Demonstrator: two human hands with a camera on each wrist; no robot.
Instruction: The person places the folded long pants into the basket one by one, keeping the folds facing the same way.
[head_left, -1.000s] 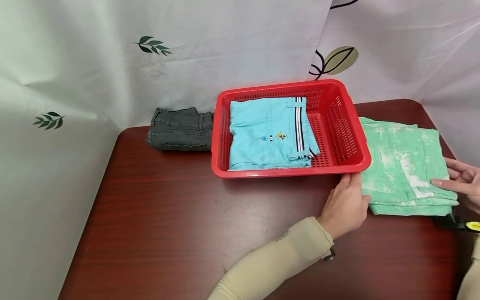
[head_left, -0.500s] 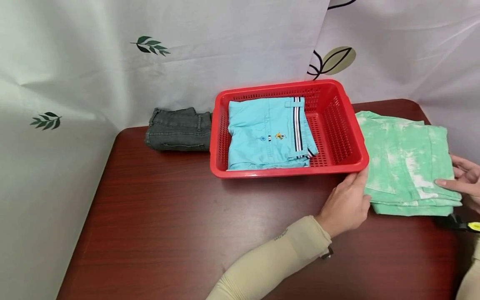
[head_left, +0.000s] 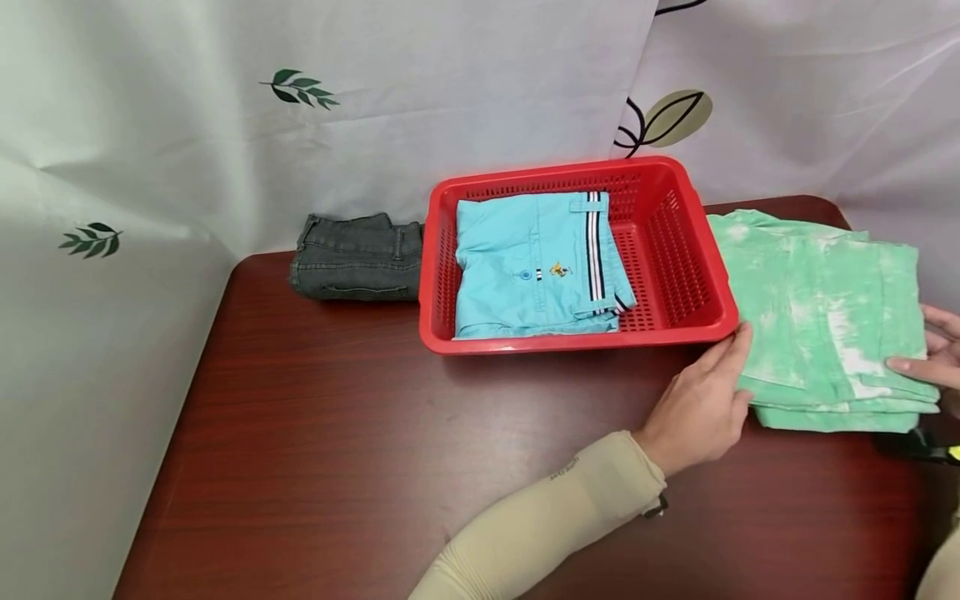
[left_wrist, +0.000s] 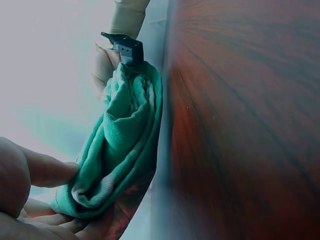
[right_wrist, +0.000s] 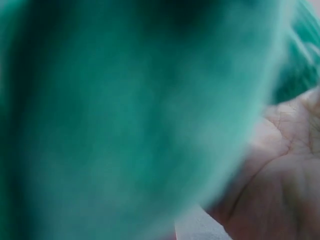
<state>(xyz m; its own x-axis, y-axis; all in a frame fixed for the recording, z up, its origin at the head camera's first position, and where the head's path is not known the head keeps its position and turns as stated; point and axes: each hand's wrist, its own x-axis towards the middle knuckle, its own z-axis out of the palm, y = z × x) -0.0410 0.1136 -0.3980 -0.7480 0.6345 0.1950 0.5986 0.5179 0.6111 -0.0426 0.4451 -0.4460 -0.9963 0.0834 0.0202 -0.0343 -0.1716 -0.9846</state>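
Note:
Folded green-and-white trousers [head_left: 832,317] are between my two hands at the right of the table, beside the basket. My left hand [head_left: 697,408] grips their left edge, with the thumb on one face and fingers [left_wrist: 55,220] under the fold in the left wrist view. Its fingertips lie close to the basket's front right corner. My right hand [head_left: 941,354] holds the opposite edge, its thumb on top; part of it is outside the head view. Blurred green cloth [right_wrist: 140,120] fills most of the right wrist view, hiding those fingers.
A red perforated basket [head_left: 525,343] stands at the back, holding folded light-blue pants [head_left: 502,267] on its left side. Left of it lie folded dark grey jeans [head_left: 356,258]. White curtains [head_left: 450,92] with leaf prints border the brown table [head_left: 337,450].
The green trousers have shifted to the right and their far edge appears higher, both hands moving with them. The left fingers have come slightly right of the basket corner.

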